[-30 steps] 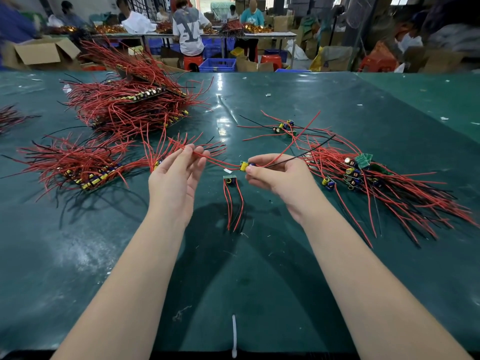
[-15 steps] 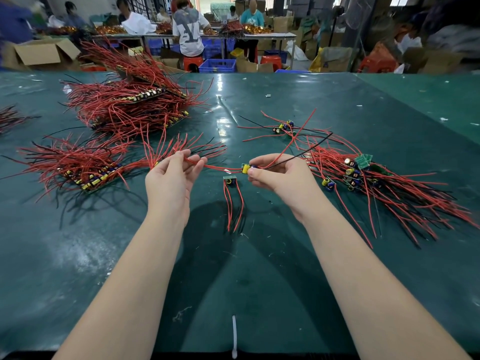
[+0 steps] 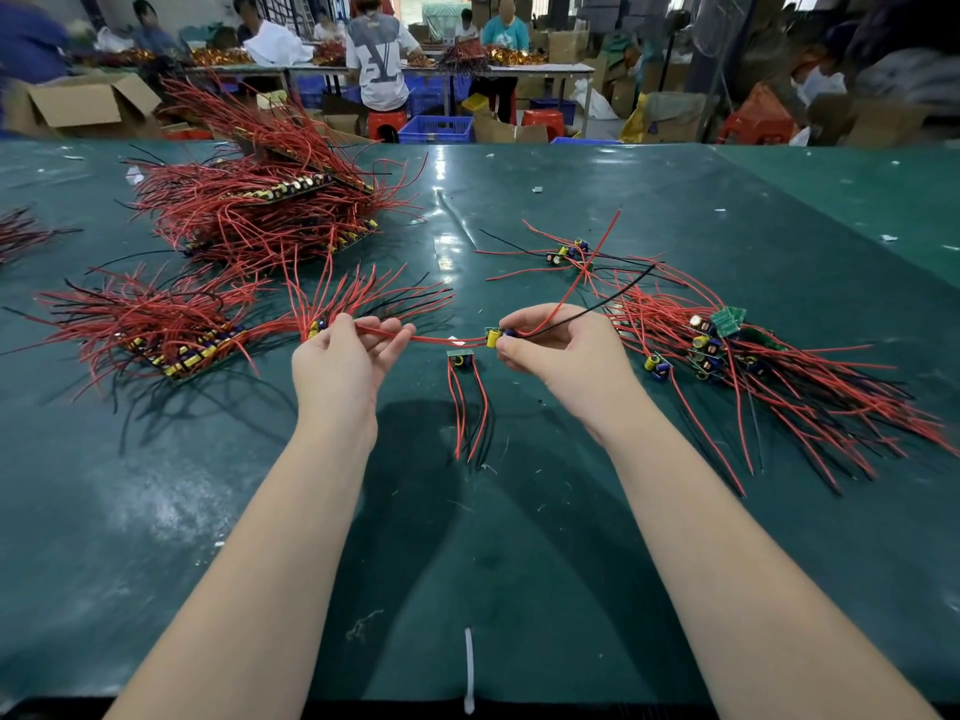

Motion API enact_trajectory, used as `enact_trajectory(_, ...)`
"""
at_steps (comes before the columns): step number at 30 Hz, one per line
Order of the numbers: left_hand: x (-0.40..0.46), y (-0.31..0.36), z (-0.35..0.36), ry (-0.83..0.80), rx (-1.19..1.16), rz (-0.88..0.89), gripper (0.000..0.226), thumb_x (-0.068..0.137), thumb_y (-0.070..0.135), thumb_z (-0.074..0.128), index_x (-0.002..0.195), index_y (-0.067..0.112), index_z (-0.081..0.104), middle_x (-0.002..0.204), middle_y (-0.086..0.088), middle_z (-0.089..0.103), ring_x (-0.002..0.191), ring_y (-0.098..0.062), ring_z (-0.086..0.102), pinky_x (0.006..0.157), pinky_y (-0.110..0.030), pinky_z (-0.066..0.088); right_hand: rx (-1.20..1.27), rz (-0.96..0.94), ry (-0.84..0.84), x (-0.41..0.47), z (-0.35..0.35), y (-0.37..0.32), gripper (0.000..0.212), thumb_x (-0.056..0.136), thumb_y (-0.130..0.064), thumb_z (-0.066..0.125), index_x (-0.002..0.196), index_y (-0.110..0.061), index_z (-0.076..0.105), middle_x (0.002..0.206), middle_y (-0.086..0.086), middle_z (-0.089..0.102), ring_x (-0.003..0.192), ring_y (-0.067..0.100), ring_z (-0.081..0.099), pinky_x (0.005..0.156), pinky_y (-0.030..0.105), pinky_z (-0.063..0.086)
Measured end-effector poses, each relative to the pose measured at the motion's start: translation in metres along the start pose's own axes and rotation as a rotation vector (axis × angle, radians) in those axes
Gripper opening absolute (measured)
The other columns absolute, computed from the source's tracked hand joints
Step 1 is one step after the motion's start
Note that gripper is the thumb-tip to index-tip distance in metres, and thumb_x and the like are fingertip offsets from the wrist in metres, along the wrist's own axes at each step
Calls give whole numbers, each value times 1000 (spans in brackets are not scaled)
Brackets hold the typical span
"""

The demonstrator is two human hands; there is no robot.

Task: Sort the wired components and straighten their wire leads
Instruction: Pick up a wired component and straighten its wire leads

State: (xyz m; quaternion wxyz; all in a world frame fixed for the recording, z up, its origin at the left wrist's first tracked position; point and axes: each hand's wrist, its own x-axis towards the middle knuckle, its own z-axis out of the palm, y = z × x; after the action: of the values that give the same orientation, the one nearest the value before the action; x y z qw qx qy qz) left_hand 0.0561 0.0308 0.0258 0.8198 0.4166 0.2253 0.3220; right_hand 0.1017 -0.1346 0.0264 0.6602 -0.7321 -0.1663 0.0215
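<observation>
Green table [image 3: 675,226]: two hands, one component [image 3: 493,337].

I could not see my right grip's fingertips [image 3: 511,350] behind the component [image 3: 493,337], leftmost wire bundle [image 3: 21,233] was cut by the frame edge, far workers [image 3: 382,59] were blurred, bench [image 3: 779,589] corners ran out of view

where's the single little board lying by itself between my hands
In the head view, the lone board lies on the green table, centre, just below the wire stretched between left hand and right hand.
</observation>
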Motion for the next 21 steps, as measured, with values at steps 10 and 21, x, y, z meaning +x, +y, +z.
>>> enact_trajectory(10,1,-3,-2,21,-16,-37,32,102,9,44,72,1,54,64,-8,63,66,-20,70,65,-21,57,-70,-16,21,0,1,3,23,76,-3,75,75,-25,70,80,4,73,78,21,70,87,51,54)
enact_trajectory(21,1,0,-7,2,-41,-155,30,103,15,39,87,2,60,72,-7,73,66,-17,73,56,-22,56,-80,-26,31,0,0,2,21,77,-5,75,77,-25,70,83,5,74,83,23,70,87,49,55)
